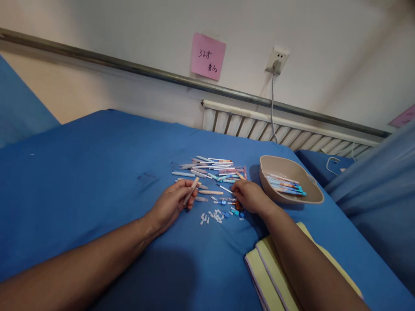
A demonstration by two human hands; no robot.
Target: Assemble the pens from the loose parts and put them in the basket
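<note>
A scatter of pen parts lies on the blue tabletop: barrels, thin refills, and small white and blue caps nearer me. My left hand is closed around a pale pen barrel, held upright and tilted. My right hand rests knuckles up at the right edge of the pile, its fingers pinched on a thin white refill. A beige bowl to the right holds several assembled pens with teal caps.
Yellow pads lie under my right forearm at the near right. Behind the table are a white radiator, a wall socket with a cable, and a pink note. Blue fabric hangs at the right.
</note>
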